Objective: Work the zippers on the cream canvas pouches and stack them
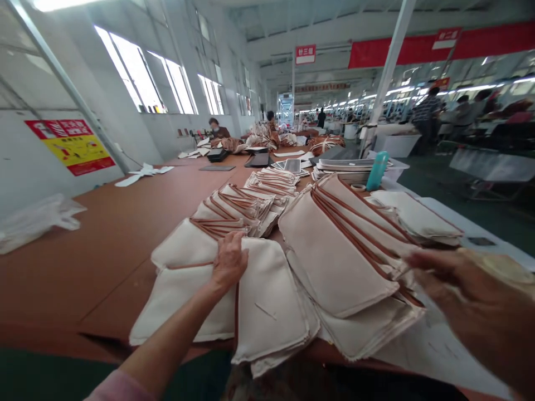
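Cream padded fabric panels with brown edging lie in overlapping piles before me. My left hand (229, 259) is on the near left pile, its fingers curled together over the top edge of a cream panel (267, 295). Loose thread lies on that panel. Another cream panel (184, 301) spreads under my left wrist. To the right, a fanned stack of cream panels (334, 256) lies tilted, its brown edges showing. My right hand (463, 295) is at the right edge of this stack, smeared by motion; I cannot make out whether its fingertips grip a panel.
The piles rest on a brown table (112, 234). Farther back is a row of folded panels (234, 200). A teal bottle (377, 170) stands at right beside more cream panels (418, 214). A clear plastic bag (42, 220) lies at left. Several people are in the background.
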A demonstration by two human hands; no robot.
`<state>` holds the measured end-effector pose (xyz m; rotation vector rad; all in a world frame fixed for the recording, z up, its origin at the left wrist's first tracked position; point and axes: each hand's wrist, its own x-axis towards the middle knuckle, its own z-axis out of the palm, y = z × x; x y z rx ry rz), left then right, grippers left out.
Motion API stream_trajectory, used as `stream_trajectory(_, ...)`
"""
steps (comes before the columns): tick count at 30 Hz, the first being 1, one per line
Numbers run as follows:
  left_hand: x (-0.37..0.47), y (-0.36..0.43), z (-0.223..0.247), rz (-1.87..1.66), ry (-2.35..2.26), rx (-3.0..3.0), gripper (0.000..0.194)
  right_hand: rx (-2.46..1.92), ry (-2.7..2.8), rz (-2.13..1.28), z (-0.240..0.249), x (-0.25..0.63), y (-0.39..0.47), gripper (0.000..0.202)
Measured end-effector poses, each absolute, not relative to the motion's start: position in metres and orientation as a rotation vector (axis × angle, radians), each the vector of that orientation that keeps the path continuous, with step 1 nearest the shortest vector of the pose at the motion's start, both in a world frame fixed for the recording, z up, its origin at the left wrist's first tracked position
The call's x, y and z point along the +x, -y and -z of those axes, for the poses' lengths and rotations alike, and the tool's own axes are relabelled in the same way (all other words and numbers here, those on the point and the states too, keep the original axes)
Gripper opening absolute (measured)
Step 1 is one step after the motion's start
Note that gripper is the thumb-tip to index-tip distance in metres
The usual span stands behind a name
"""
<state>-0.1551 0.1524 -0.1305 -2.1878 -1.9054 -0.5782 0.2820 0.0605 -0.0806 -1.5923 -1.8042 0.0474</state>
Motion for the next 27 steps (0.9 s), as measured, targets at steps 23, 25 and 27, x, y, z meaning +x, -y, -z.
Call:
stream_trajectory(23,-0.109,-0.069,0.043,0.183,1.098,-2.856,0.024,-1.13,2.107,-0.554,0.086,0.146,0.022,0.015)
stream_trajectory(25,-0.093,-0.081,0.033,0.156,1.043,-2.86,0.02,-1.171,2.161,-0.374,0.093,0.138,0.016,0.017)
stream_trajectory(27,-0.084,-0.088,0.029,0.12,1.018,-2.859,0.017,-1.185,2.191,-0.204,0.108,0.128,0.01,0.025)
